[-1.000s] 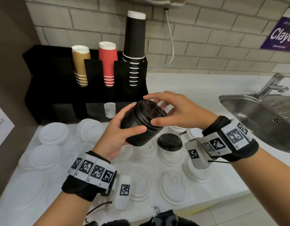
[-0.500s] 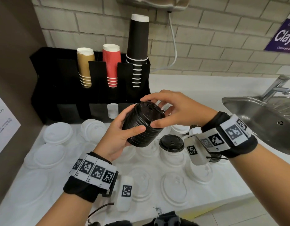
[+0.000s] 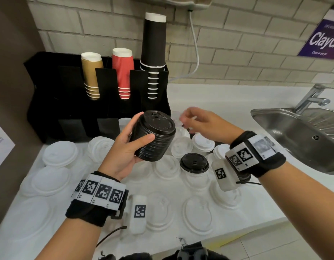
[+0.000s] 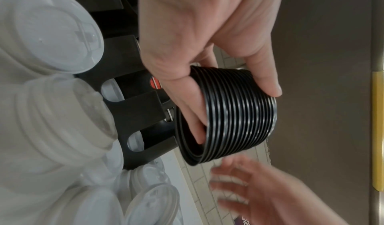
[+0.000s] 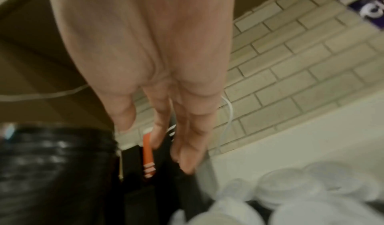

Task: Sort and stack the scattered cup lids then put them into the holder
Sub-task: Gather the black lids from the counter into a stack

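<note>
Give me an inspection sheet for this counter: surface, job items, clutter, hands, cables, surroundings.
Surface: white counter, crowded with loose lids.
Job's things: black lid stack held off the counter; one black lid sits on a clear lid; white lids and clear lids scattered; holder at the back with tan cups, red cups and black cups.
Clutter: nothing seen.
Hands: left hand grips the stack; right hand is off it, blurred, fingers extended, holding nothing.
Cables: white cable hangs down the wall; thin black wire near the left wrist.
Surroundings: brick wall, steel sink with tap, purple sign.
</note>
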### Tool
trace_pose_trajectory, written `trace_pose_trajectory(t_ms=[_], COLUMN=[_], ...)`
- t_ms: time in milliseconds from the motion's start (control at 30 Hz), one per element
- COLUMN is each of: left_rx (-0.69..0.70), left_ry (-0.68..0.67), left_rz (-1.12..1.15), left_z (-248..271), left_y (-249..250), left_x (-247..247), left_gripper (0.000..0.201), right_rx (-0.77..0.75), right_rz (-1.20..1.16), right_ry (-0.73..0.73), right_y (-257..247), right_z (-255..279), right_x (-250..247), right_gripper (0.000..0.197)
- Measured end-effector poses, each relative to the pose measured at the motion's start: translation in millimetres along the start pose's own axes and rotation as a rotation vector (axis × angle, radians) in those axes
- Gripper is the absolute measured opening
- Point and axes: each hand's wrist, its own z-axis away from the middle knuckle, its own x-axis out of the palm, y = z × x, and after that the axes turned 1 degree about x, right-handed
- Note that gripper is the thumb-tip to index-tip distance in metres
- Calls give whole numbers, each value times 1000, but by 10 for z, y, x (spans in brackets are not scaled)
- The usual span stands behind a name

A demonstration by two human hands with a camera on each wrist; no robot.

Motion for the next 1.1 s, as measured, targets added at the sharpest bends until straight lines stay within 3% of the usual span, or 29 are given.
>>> trace_pose_trajectory(t_ms=[100,200,367,533,667,833,1000,1100], left_rx=[1,1,-4,-1,-7,-9,-15,-23], left_ry=[17,0,-35,-44,-57,-55,-36,-34], left_rz=[8,21,62,69,53,47,35,37], left_z=[-2,-9,5,41,57,69,57,45], left_y=[1,3,14,11,30,34,20,31], left_x=[-19,-6,-27,-106,-146,-219,-238,-222], left_gripper=[75,69,59,57,57,59,62,59], right_rx=[252,353,403,376,439,467,476,368], right_rz=[494,641,628,582,672,699,602,414], right_ry=[-234,-353,-364,-337,-415,-389,-417,-320], right_y=[269,439,537,499,518,606,499,288], right_z=[-30,-26,-43,-65,-49,-77,-97,-101], right_x=[108,226,329,275,338,429,209,11], right_gripper=[40,57,59,55,61,56,52,41])
